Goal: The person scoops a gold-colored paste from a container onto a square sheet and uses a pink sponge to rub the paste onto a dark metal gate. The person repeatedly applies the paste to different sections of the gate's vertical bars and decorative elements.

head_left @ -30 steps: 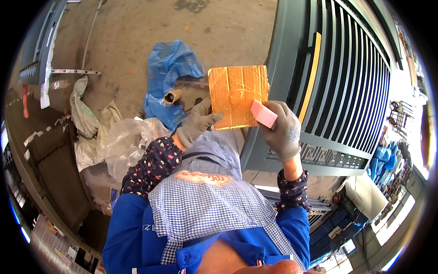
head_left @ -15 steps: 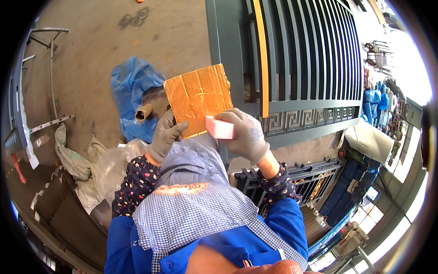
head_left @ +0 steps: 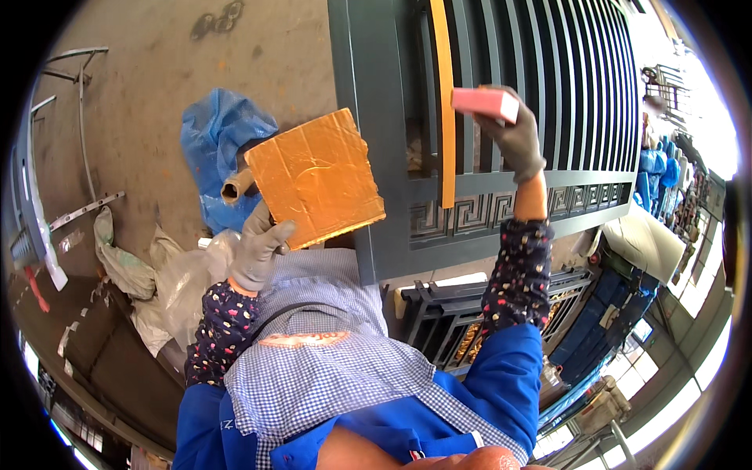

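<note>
My left hand (head_left: 261,246), in a grey glove, is closed on the lower left corner of a square board (head_left: 319,182) coated in shiny gold, perhaps cardboard. In my gloved right hand (head_left: 518,139) is a small pink sponge-like block (head_left: 484,103) with a paler end face. That hand is raised over the bars of a dark grey metal gate panel (head_left: 368,196), just right of a yellow-gold bar (head_left: 446,110). Whether the block touches the panel I cannot tell. Square spiral patterns (head_left: 493,211) run along the gate's near band.
Left of the board, blue plastic sheeting (head_left: 219,133) lies on the floor with a cardboard tube (head_left: 236,186). Pale sacks (head_left: 125,262) and clear plastic (head_left: 188,274) are at near left. Another dark panel with gold ornaments (head_left: 462,333) lies right of my apron.
My right hand has moved from the gold board's lower edge up and right over the gate, carrying the pink block. The board, in my left hand, has shifted slightly left and turned.
</note>
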The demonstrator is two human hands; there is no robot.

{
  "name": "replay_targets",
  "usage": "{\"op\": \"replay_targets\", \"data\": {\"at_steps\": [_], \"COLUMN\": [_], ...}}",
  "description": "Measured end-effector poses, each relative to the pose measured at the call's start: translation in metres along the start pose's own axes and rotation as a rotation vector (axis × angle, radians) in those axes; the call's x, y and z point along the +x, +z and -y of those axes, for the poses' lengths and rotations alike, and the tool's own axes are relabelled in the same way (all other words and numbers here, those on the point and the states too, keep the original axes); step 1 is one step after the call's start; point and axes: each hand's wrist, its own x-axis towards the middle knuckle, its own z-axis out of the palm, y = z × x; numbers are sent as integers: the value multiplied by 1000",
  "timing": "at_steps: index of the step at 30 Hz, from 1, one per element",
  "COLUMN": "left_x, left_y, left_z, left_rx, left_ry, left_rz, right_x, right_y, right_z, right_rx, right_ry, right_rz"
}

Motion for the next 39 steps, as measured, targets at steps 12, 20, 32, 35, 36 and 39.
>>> {"op": "replay_targets", "data": {"at_steps": [12,20,32,35,36,39], "left_x": [-16,-15,-18,-19,-20,-20], "left_y": [-2,-25,-25,-36,-38,-41], "left_z": [28,41,42,43,44,47], "left_rx": [-121,-186,-205,-228,-213,-205], "left_ry": [44,58,61,63,70,70], "left_rz": [-168,-183,-252,-267,-274,-288], "right_x": [136,127,159,155,151,162], "right_y": [13,39,49,51,50,47], "right_z": [-48,-50,-67,-67,-65,-67], "right_rx": [-246,-247,-322,-337,-305,-242], "right_ry": [-175,-88,-116,-101,-85,-161], "right_rz": [88,233,173,195,179,178]}}
